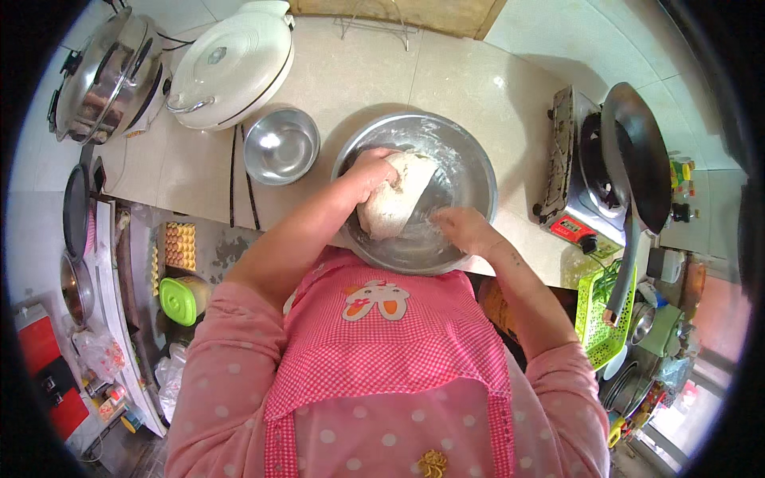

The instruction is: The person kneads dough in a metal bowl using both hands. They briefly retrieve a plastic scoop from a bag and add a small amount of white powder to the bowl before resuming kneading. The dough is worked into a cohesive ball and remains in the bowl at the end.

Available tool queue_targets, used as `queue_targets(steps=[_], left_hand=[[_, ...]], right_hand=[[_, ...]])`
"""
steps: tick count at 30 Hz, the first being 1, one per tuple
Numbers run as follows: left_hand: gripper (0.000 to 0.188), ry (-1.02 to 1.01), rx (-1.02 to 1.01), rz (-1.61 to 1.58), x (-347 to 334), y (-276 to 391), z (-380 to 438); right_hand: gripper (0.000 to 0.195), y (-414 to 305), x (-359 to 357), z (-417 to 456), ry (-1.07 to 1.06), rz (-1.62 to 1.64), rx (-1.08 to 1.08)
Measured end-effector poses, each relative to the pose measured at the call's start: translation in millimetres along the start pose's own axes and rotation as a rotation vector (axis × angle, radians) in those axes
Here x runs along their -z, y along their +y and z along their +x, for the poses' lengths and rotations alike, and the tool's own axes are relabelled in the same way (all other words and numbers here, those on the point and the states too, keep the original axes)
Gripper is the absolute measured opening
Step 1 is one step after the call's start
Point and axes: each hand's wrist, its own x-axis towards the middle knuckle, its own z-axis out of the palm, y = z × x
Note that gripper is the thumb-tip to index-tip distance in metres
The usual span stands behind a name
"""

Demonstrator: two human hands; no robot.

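Observation:
A large metal mixing bowl (487,179) stands on the tiled counter at its front edge, its inner wall smeared with flour. In its left half lies a thick lump of pale dough (397,200). My left hand (376,170) grips the dough's upper left part, the thumb pressed into it. Over the bowl's lower right part, apart from the dough, is my right hand (463,227), its fingers curled and slightly blurred; whether it holds anything cannot be told.
A small metal bowl (282,146) and a white lidded electric pan (233,66) stand to the left. At the right, a wok (642,155) sits on a portable gas stove (568,161), its handle jutting forward above a green plastic basket (603,334). A wire rack (376,24) stands behind.

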Motion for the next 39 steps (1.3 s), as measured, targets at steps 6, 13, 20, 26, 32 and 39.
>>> queue_targets(steps=[6, 13, 20, 26, 32, 39], left_hand=[[0.072, -0.096, -0.107, -0.046, -17.5, -2.4, -29.4], [0.036, 0.351, -0.468, 0.793, 10.3, 15.8, -81.8], [0.062, 0.726, -0.606, 0.931, 21.7, -32.5, -60.5], [0.056, 0.637, -0.459, 0.577, 6.7, -41.5, -51.2], [0.046, 0.695, -0.563, 0.415, -0.1, -41.0, -38.4], [0.043, 0.725, -0.511, 0.404, 13.9, -41.5, -32.0]], right_hand=[[0.121, -8.6, -28.3, 49.8, 0.454, 0.803, 0.091], [0.092, -17.2, -4.4, 38.2, 0.539, 0.489, 0.002], [0.076, -19.1, 19.7, 11.6, 0.665, 0.314, 0.122], [0.056, -25.2, 32.6, 2.7, 0.941, -0.457, -0.077], [0.056, -52.6, -8.0, 75.0, 0.677, -0.666, 0.332], [0.052, -40.6, -45.8, 18.4, 0.110, -0.345, 0.261]])
